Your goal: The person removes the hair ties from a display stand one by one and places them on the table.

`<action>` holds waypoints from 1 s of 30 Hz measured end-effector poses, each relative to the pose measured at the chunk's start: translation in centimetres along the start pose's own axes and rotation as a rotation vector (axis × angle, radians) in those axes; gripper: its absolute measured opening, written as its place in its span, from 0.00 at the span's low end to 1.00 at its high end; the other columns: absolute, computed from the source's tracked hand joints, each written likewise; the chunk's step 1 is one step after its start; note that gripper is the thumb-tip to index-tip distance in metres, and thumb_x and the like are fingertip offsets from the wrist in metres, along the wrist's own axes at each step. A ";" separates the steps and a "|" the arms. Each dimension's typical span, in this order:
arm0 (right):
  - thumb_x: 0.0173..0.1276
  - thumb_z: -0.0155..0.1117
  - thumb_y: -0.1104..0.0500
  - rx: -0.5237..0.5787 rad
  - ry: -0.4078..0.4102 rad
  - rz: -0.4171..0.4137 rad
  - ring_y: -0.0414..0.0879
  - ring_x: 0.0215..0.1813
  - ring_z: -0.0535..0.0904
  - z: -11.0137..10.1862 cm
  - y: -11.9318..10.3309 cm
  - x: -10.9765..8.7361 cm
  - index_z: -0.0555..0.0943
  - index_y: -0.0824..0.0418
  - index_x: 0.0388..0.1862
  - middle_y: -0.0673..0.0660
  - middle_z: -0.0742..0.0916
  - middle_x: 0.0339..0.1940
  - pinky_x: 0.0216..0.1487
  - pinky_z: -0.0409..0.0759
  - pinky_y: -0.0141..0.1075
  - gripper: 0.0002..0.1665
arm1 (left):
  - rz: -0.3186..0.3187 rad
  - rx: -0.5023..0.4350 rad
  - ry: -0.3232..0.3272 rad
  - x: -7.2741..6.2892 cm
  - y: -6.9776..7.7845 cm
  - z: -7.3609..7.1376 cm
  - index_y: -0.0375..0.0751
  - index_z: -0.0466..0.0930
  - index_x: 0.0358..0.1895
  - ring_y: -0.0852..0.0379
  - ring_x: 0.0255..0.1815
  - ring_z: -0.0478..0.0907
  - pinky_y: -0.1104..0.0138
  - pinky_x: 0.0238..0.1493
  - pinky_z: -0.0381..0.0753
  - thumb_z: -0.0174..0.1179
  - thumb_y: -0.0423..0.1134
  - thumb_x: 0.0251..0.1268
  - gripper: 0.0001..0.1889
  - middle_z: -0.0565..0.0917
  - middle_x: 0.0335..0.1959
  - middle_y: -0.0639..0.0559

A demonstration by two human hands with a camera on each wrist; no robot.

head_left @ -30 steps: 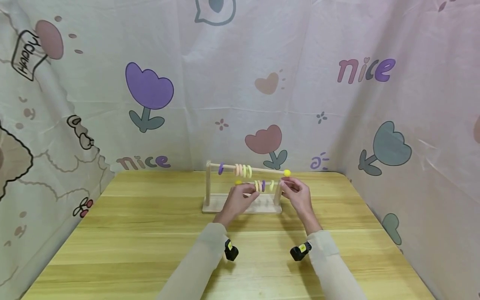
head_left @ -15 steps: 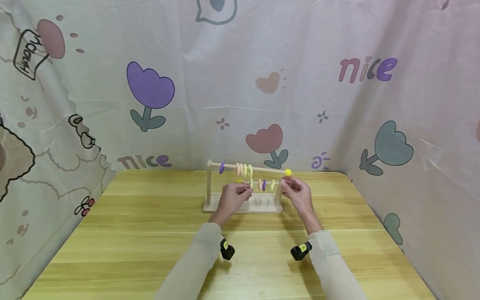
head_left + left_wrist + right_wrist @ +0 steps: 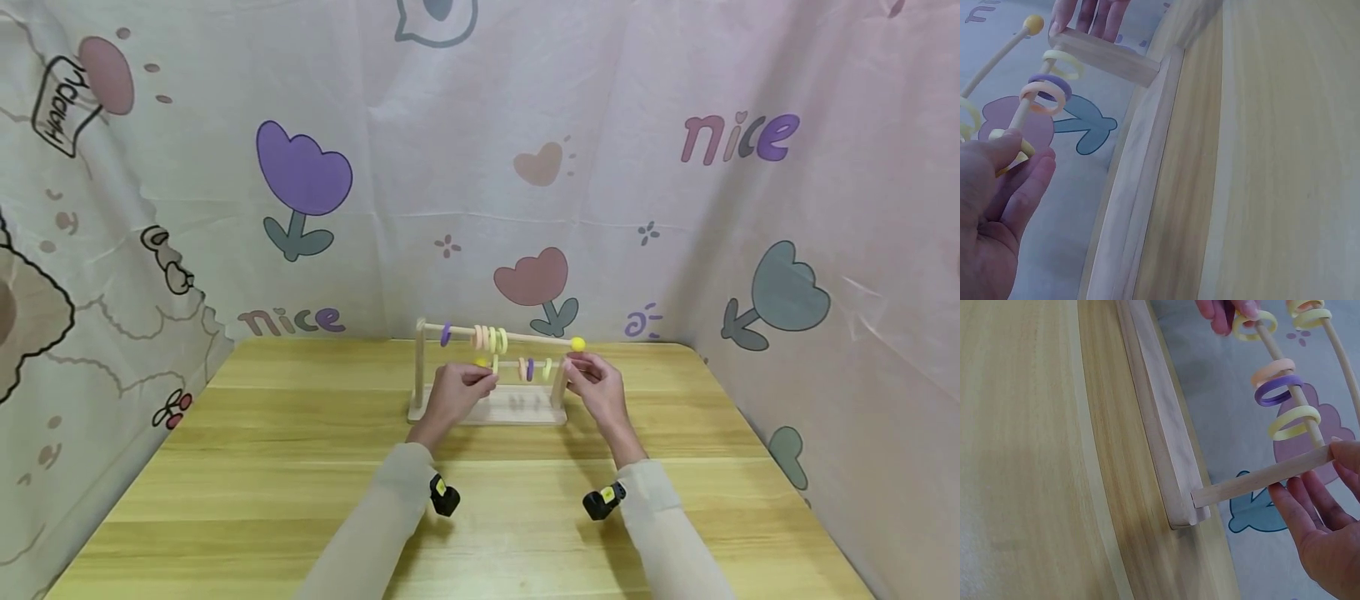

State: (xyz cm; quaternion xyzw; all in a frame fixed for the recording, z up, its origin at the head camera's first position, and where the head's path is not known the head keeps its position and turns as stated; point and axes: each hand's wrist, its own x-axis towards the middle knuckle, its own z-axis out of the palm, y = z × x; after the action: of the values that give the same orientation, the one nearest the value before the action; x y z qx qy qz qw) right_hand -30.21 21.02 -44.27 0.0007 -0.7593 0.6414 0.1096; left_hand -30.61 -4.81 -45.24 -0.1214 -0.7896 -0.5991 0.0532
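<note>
Tabletop point(image 3: 262, 500) is being occupied by a wooden rack point(image 3: 540, 414). A lower rod point(image 3: 1274, 347) is being supported by its right post point(image 3: 1260, 478), which is being gripped by the right hand point(image 3: 597, 385). By the left hand point(image 3: 453, 392), a pale yellow ring point(image 3: 495, 364) is being pinched on that rod; a peach ring point(image 3: 1279, 364) and a purple ring point(image 3: 1285, 382) are being carried farther right.

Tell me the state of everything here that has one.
Left hand: pinching a pale yellow ring.
Right hand: gripping the short wooden post.
Pale wooden rack: upright on the wooden table.
Peach ring, lower wooden rod: threaded beside a purple ring.
Pale yellow ring near the post: threaded, untouched.
Purple ring, upper wooden rod: threaded, apart from others.
Peach and yellow rings, upper rod: bunched.
</note>
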 end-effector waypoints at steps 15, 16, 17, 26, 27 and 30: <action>0.75 0.66 0.59 0.006 0.012 -0.008 0.32 0.44 0.84 0.0 0.0 0.1 0.80 0.67 0.62 0.69 0.85 0.58 0.55 0.89 0.42 0.20 | 0.040 0.048 0.053 -0.4 -0.3 -1.4 0.35 0.91 0.43 0.46 0.39 0.92 0.67 0.40 0.90 0.71 0.34 0.65 0.08 0.92 0.40 0.40; 0.75 0.66 0.60 0.009 0.012 -0.009 0.33 0.44 0.84 0.1 0.0 0.1 0.80 0.67 0.62 0.70 0.85 0.59 0.55 0.89 0.43 0.20 | 0.039 0.048 0.055 -0.4 -0.3 -1.5 0.35 0.91 0.43 0.47 0.39 0.92 0.67 0.40 0.90 0.71 0.34 0.65 0.08 0.92 0.40 0.40; 0.75 0.66 0.59 0.003 0.009 -0.011 0.33 0.44 0.84 0.0 0.0 0.1 0.80 0.67 0.62 0.70 0.85 0.59 0.55 0.89 0.43 0.20 | 0.037 0.053 0.058 -0.4 -0.3 -1.5 0.35 0.91 0.43 0.48 0.39 0.91 0.67 0.41 0.90 0.71 0.35 0.66 0.08 0.92 0.40 0.40; 0.77 0.64 0.58 -0.038 -0.001 -0.018 0.34 0.48 0.83 0.1 0.0 0.0 0.78 0.67 0.65 0.70 0.84 0.62 0.53 0.89 0.37 0.22 | -0.002 0.056 0.082 -0.6 -0.5 -2.1 0.37 0.91 0.42 0.49 0.41 0.91 0.61 0.43 0.91 0.70 0.37 0.66 0.07 0.92 0.42 0.42; 0.77 0.64 0.58 -0.038 0.000 -0.018 0.35 0.48 0.83 0.1 0.0 0.0 0.78 0.67 0.65 0.70 0.84 0.62 0.53 0.89 0.36 0.22 | 0.000 0.052 0.081 -0.6 -0.5 -2.1 0.37 0.91 0.42 0.49 0.41 0.91 0.61 0.42 0.91 0.70 0.36 0.66 0.07 0.92 0.43 0.41; 0.77 0.64 0.59 -0.034 0.001 -0.017 0.35 0.48 0.83 0.1 0.0 0.0 0.78 0.67 0.64 0.70 0.84 0.62 0.53 0.89 0.35 0.22 | 0.001 0.034 0.078 -0.6 -0.5 -2.2 0.36 0.91 0.42 0.46 0.41 0.91 0.60 0.42 0.91 0.70 0.35 0.66 0.07 0.91 0.43 0.40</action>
State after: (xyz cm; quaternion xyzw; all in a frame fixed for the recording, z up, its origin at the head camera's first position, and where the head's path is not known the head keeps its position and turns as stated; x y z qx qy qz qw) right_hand -30.22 20.91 -44.27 0.0048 -0.7699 0.6276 0.1154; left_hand -30.25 -7.15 -45.22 -0.0973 -0.7970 -0.5899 0.0863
